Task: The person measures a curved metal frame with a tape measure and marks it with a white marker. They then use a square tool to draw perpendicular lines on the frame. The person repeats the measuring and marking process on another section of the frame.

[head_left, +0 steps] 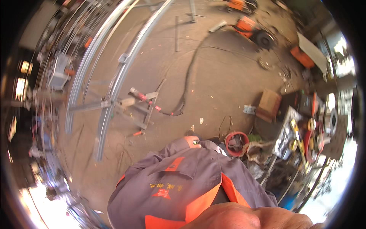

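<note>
A small patch of my left hand (190,141) shows at the front of my grey jacket, beyond the end of the left sleeve. Beside the skin is a small dark item with a pale face (196,142); whether it is worn or held, I cannot tell. The fingers are too small and covered to read. My right hand does not show; grey cloth covers that side. Ahead and to the left, a red and grey cylindrical tool (139,94) rests by the metal frame (126,63), out of reach of the visible hand.
Long metal rails form the frame at left. A dark cable (187,82) runs over the floor toward an orange wheeled machine (248,27). To the right are a cardboard box (268,104), a red bucket (246,136) and a cluttered stand (286,139).
</note>
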`<state>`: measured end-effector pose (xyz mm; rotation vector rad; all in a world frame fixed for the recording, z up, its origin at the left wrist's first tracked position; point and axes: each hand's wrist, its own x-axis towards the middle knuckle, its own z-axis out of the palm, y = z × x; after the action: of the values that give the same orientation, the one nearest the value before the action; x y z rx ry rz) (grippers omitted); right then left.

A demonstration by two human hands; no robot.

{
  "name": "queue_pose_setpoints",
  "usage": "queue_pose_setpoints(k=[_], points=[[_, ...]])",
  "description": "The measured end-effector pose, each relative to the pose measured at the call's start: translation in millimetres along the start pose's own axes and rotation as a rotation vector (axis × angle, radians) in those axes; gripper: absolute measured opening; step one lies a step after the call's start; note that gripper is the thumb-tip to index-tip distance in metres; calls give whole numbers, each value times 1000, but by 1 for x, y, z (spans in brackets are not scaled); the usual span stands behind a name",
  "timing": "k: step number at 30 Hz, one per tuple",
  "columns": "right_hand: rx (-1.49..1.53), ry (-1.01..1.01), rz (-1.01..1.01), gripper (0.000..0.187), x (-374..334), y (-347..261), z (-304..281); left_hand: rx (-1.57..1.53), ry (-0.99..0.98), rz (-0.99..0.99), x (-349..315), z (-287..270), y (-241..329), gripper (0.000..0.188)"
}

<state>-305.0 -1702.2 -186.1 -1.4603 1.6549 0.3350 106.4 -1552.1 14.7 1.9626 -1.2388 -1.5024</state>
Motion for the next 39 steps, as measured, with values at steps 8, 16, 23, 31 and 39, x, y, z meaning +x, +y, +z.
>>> queue_pose_setpoints(k=[8, 16, 23, 31, 39], points=[[-413, -129, -168, 47, -11, -186, -13, -220, 209, -113, -55, -3, -86, 57], [-719, -251, -378, 47, -3, -295, 27, -453, 523, -299, -138, 34, -108, 55], [-1041, -351, -573, 47, 13, -361, 63, -712, 814, -442, -197, 130, -94, 49], [-1367, -373, -750, 47, -49, -416, 144, -919, 959, -594, -258, 190, -118, 46], [-1565, -445, -1002, 47, -238, -388, 379, -980, 1200, -609, -404, 266, -237, 40]])
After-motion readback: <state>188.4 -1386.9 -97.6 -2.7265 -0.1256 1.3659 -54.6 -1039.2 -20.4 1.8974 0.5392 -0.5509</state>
